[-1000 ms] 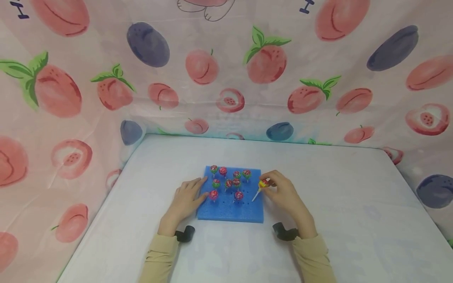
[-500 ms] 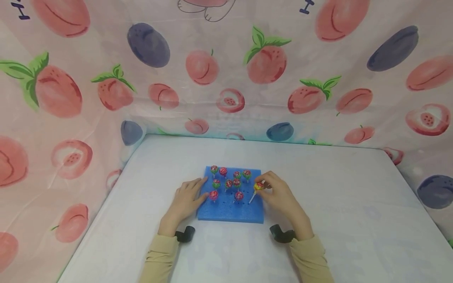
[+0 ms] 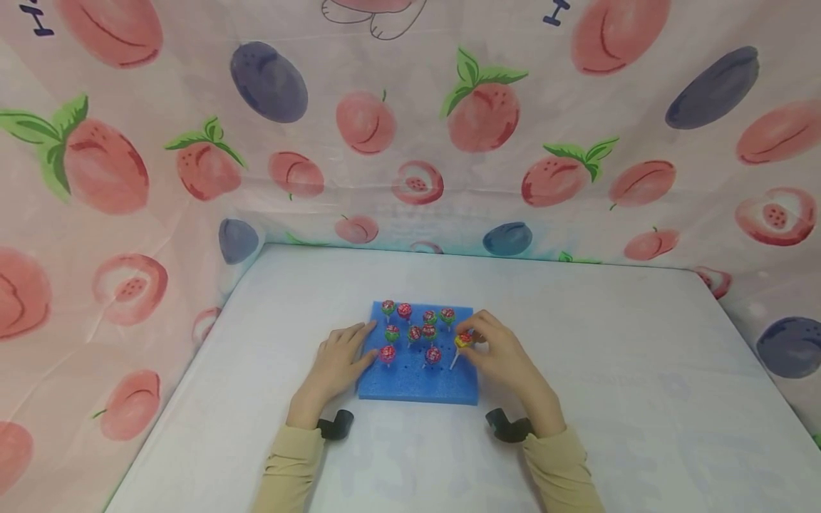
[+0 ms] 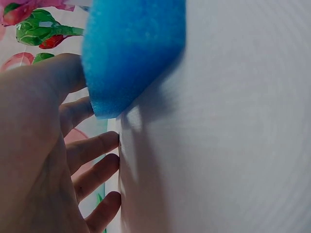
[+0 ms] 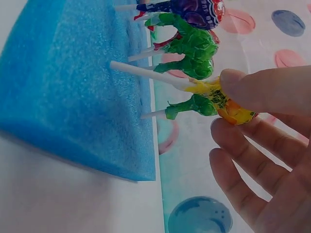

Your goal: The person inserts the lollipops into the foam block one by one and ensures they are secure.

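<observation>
My right hand pinches a yellow-wrapped lollipop by its candy head, over the right side of a blue foam block. The white stick slants down, its tip close at the foam's top face. My left hand rests at the block's left edge, thumb and index finger touching the foam, the other fingers spread on the table. Several lollipops in green and red wrappers stand in the foam, such as a pink-red one by my left thumb and a purple one in the right wrist view.
Small dark holes dot the foam between the lollipops. The block lies on a white-covered table. A fruit-printed cloth hangs behind and at the sides. A black wrist camera sits under each wrist.
My right hand has moved left with the yellow lollipop, from the block's right edge to over the foam, and the stick has become steeper. My left hand has stayed in place.
</observation>
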`<action>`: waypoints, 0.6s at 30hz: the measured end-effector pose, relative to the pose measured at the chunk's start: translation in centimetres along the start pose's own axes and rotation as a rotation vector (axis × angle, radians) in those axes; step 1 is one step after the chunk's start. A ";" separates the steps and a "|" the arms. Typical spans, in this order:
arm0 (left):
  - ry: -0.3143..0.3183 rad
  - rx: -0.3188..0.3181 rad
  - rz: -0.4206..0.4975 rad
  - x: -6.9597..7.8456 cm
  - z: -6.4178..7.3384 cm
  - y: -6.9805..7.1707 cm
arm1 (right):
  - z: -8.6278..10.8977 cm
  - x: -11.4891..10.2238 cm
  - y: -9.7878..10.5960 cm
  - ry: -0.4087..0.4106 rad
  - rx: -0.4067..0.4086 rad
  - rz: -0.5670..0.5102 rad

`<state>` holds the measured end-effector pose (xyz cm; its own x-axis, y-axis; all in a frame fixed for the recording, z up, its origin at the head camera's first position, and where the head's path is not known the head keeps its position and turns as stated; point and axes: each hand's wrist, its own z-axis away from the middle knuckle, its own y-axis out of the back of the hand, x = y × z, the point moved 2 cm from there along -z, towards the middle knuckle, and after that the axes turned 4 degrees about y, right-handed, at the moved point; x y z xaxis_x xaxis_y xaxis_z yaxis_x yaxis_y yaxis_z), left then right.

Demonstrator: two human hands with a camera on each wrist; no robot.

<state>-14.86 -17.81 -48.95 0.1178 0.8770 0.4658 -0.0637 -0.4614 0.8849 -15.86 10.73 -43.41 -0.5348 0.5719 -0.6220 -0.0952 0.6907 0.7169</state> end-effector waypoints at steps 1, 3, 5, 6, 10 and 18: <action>0.000 0.000 0.000 0.0 0.0 0.0 | 0.0 0.0 0.0 0.003 -0.004 0.001; 0.001 -0.003 0.001 -0.1 0.0 0.0 | 0.0 -0.1 -0.1 0.008 -0.012 0.008; 0.001 -0.003 0.003 0.0 0.0 0.0 | 0.0 -0.2 -0.1 0.011 -0.020 0.010; -0.001 -0.002 0.002 -0.1 -0.1 -0.1 | 0.0 -0.3 -0.1 0.012 -0.024 0.010; -0.004 -0.003 0.006 0.0 0.0 0.1 | 0.0 -0.4 -0.2 0.033 -0.046 -0.011; -0.005 0.002 0.008 0.0 0.0 0.1 | 0.1 -1.1 -0.1 0.022 -0.103 -0.037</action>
<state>-14.87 -17.81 -48.85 0.1224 0.8725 0.4730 -0.0631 -0.4688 0.8811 -15.18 10.03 -42.86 -0.5478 0.5360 -0.6424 -0.2003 0.6615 0.7227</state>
